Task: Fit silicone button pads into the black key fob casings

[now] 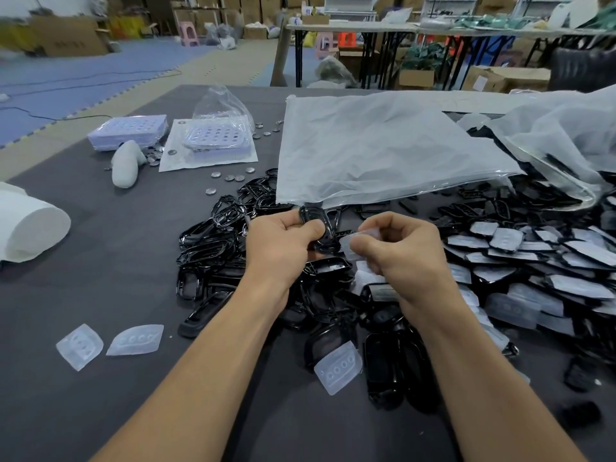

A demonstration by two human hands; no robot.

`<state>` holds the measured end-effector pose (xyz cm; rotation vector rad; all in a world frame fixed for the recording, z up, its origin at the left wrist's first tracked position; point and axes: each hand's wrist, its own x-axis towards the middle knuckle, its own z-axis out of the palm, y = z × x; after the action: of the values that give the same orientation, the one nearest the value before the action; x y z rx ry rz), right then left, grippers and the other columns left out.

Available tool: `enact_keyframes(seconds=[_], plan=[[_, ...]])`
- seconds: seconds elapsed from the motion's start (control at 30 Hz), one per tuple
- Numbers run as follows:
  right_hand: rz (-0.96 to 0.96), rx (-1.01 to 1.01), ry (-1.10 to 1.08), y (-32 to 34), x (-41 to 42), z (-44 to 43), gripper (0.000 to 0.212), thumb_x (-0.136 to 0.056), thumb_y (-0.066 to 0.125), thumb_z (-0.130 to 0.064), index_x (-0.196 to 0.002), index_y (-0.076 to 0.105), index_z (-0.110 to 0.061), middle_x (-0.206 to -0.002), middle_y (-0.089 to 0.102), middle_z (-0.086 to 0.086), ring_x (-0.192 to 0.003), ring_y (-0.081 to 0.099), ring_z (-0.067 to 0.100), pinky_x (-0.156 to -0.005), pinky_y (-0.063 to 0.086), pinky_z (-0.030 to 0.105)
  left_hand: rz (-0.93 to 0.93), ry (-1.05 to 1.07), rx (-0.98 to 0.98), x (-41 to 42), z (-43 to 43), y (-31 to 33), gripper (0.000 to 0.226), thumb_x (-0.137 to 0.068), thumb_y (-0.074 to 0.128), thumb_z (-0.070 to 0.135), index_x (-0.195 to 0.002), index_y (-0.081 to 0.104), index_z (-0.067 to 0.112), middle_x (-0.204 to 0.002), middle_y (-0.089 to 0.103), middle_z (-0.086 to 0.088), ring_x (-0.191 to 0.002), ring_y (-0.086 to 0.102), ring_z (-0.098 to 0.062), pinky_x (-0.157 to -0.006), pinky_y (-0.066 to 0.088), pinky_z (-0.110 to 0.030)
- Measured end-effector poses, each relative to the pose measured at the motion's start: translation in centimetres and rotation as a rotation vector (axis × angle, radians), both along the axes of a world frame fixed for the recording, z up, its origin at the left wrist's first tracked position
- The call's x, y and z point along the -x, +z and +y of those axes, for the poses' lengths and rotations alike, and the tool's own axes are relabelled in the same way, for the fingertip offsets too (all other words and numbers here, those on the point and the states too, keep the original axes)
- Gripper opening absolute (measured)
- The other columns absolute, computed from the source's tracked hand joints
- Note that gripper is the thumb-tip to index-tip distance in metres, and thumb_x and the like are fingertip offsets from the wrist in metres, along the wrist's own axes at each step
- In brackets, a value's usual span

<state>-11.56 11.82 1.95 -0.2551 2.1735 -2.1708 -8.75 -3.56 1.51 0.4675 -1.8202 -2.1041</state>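
Note:
My left hand (281, 243) grips a black key fob casing (316, 217) above the heap of empty black casings (213, 248) in the middle of the table. My right hand (400, 248) pinches a translucent silicone button pad (353, 243) right beside that casing, the two nearly touching. Three loose pads lie on the grey table: two at the left (80, 345) (136, 340) and one between my forearms (338, 366). To the right lies a heap of casings with pads in them (533, 261).
A large frosted plastic bag (373, 145) lies behind the heap, and another crumpled bag (560, 135) is at the far right. Coin cell batteries (230, 177), battery trays (128, 131) (216, 138) and a white roll (30, 225) occupy the left side.

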Motion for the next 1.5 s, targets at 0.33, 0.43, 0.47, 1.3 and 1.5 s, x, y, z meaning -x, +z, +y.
enact_keyframes(seconds=[0.33,0.43,0.47,1.3,1.5], plan=[[-0.289,0.414,0.054,0.7,-0.1,-0.5,0.014,-0.092,0.067,0.004,-0.085,0.072,-0.007,-0.066,0.071,0.006,-0.054,0.068,0.014,-0.050,0.053,0.020,-0.010,-0.014,0.049,0.2,0.3,-0.4,0.017,-0.091,0.071,-0.002,-0.085,0.079,0.011,-0.075,0.079,-0.003,-0.063,0.074,-0.012,-0.054,0.056,-0.020],[-0.307,0.440,0.056,0.6,-0.1,-0.5,0.013,-0.096,0.063,0.002,-0.089,0.070,-0.007,-0.064,0.072,0.005,-0.057,0.071,0.013,-0.052,0.054,0.021,-0.011,-0.017,0.049,0.3,0.2,-0.5,0.014,-0.091,0.070,-0.002,-0.087,0.079,0.009,-0.072,0.078,-0.002,-0.060,0.073,-0.010,-0.053,0.055,-0.019],[-0.300,0.433,0.053,0.5,-0.1,-0.5,0.011,-0.096,0.065,0.001,-0.090,0.070,-0.006,-0.065,0.072,0.005,-0.056,0.070,0.013,-0.051,0.053,0.020,-0.013,-0.016,0.052,0.3,0.1,-0.5,0.013,-0.091,0.071,-0.001,-0.088,0.079,0.009,-0.074,0.079,-0.002,-0.061,0.073,-0.011,-0.053,0.055,-0.019],[-0.091,0.276,0.001,0.4,1.0,0.3,0.024,-0.091,0.073,-0.005,-0.072,0.078,-0.018,-0.054,0.057,0.000,-0.046,0.045,0.007,-0.044,0.036,0.017,-0.005,-0.018,0.172,0.5,0.0,-1.2,0.017,-0.086,0.075,0.004,-0.087,0.082,0.020,-0.078,0.080,-0.004,-0.069,0.075,-0.018,-0.054,0.055,-0.022],[-0.051,0.015,0.341,0.4,0.8,1.6,0.011,-0.084,0.079,-0.010,-0.073,0.079,-0.012,-0.051,0.049,0.003,-0.046,0.036,0.009,-0.043,0.027,0.017,-0.036,-0.104,0.276,0.3,-0.3,-1.1,0.017,-0.080,0.083,0.008,-0.084,0.083,0.024,-0.075,0.079,0.000,-0.063,0.067,-0.018,-0.055,0.055,-0.028]])
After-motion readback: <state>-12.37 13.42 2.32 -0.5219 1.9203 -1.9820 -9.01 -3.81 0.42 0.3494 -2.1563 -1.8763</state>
